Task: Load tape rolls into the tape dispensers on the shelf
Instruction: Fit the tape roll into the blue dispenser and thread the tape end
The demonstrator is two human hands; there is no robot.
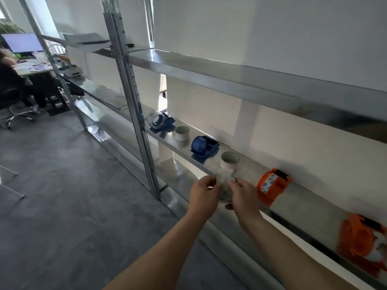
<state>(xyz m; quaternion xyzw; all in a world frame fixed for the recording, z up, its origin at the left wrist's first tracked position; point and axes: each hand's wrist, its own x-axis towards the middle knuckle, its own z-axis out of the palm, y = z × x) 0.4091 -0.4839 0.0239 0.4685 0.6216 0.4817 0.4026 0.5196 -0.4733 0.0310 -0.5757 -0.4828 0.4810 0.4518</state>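
Left hand [204, 195] and right hand [244, 198] pinch a clear tape roll [224, 182]; just behind stands a white roll [229, 162], between a blue dispenser [204, 146] and an orange dispenser [272, 185].

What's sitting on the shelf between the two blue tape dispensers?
One white tape roll, hole upward, on the metal shelf, per the head view.

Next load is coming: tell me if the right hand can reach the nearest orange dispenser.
Likely yes: the orange dispenser sits close beside the right hand with nothing between them, though that hand holds a tape roll together with the left hand.
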